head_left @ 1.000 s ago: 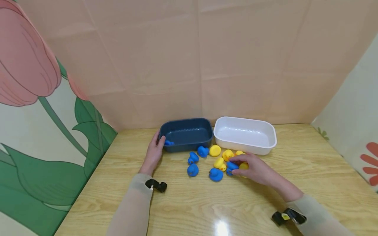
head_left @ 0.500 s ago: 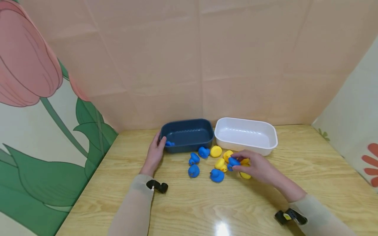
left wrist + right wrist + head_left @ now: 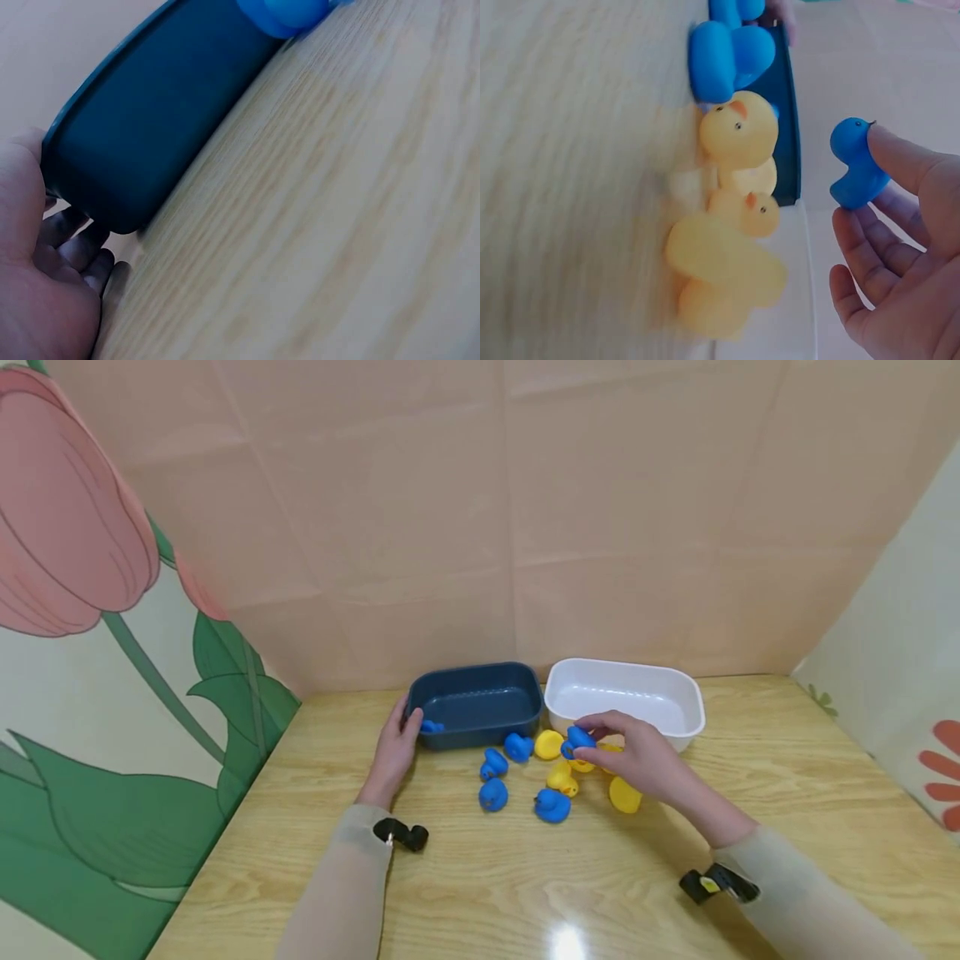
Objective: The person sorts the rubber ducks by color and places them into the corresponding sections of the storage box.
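1. Head view: A blue duck [image 3: 579, 739] was pinched by the right hand [image 3: 637, 756] above yellow ducks [image 3: 625, 795], toward the far edge of the table [image 3: 480, 885], where a dark bin [image 3: 480, 738] was gripped by the left hand [image 3: 392, 750].
2. Left wrist: The dark bin was clasped at one end.
3. Right wrist: The blue duck was clamped between thumb and fingertips.

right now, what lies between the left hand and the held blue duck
In the head view: dark tray, blue duck at its front, then yellow duck.
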{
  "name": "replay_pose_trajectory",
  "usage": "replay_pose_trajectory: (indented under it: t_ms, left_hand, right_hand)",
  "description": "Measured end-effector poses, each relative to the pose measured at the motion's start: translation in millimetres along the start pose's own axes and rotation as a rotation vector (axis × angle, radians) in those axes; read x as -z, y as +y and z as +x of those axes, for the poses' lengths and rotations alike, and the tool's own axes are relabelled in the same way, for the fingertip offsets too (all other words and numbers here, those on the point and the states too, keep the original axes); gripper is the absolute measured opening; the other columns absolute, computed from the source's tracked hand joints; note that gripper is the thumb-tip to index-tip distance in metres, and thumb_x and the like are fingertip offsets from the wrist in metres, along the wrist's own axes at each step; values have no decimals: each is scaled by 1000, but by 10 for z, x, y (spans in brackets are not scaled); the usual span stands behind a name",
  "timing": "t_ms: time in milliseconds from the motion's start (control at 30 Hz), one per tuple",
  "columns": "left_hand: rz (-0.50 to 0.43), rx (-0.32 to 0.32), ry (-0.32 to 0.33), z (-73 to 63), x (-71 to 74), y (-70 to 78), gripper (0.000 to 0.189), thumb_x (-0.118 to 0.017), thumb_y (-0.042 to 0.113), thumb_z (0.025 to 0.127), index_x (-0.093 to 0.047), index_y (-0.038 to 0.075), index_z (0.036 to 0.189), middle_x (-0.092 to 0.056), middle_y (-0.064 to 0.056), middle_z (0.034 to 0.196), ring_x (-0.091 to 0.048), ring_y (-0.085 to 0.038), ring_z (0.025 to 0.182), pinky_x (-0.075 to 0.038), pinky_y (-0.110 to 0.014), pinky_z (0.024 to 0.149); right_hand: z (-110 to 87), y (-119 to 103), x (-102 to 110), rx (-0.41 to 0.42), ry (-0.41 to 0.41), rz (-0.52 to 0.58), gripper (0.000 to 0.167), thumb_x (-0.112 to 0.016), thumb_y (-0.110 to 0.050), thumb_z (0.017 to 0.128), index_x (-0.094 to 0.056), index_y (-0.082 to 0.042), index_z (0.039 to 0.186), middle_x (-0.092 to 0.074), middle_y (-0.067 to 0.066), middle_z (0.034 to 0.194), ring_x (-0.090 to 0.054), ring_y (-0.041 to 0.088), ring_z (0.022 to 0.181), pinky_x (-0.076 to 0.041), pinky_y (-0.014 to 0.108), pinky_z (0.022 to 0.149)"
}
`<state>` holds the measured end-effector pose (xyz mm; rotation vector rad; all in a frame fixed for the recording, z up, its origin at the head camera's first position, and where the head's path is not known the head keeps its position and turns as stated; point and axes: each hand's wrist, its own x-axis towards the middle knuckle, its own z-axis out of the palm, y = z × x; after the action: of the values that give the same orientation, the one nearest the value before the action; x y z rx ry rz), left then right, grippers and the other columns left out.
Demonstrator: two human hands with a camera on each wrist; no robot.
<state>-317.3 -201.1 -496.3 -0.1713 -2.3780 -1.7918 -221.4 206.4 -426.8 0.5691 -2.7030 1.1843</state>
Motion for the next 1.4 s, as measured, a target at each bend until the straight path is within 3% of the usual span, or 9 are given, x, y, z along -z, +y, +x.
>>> replay_pose_trajectory:
  t_ms: [167,267,633,767,967,1400]
  left_hand:
    - [-3,-9,7,1,-3,1,65,-50,37,120,-28,15,177,-32,-8,179,-26,-28,166,-23,-49,134]
    - [5,-16,7,-5,3,2,66,-51,39,120,-28,14,177,-32,-9,179,-27,-29,165,-23,-49,134]
    - [-4,2,8,6,-10,-16,68,-52,43,119,-30,15,176,-32,-8,179,-27,-28,165,-23,-48,134]
    - [-9,-5,7,-3,-5,-22,65,-52,38,120,-29,14,176,-32,-9,179,-26,-28,166,-23,-49,134]
    - [6,-12,11,-4,-6,-3,63,-51,31,120,-29,12,176,-32,-13,179,-27,-32,165,-23,-51,133]
    - [10,-18,23,4,-18,-24,62,-52,31,120,-31,12,175,-35,-11,177,-30,-30,164,-25,-50,133]
  right_hand:
    - [120,-105,-23,-20,-1,5,49,-83,-39,102,-73,-11,141,-75,6,131,-68,32,120,-59,51,99]
    - [197,-137,-54,-29,9,18,52,-83,-42,101,-72,-12,142,-75,5,131,-67,30,120,-59,46,96]
    - [484,-247,-191,-47,38,87,52,-85,-39,100,-73,-10,141,-75,7,132,-68,30,120,-59,51,100]
    - [601,-302,-254,-22,41,100,50,-85,-37,101,-73,-8,140,-75,8,130,-68,30,119,-56,54,105]
    - [766,-374,-353,-14,35,116,47,-84,-36,101,-74,-8,137,-75,5,121,-68,26,113,-57,47,101]
    - [1050,-450,-620,-49,34,120,50,-83,-35,103,-72,-5,141,-76,9,129,-70,30,117,-60,46,100]
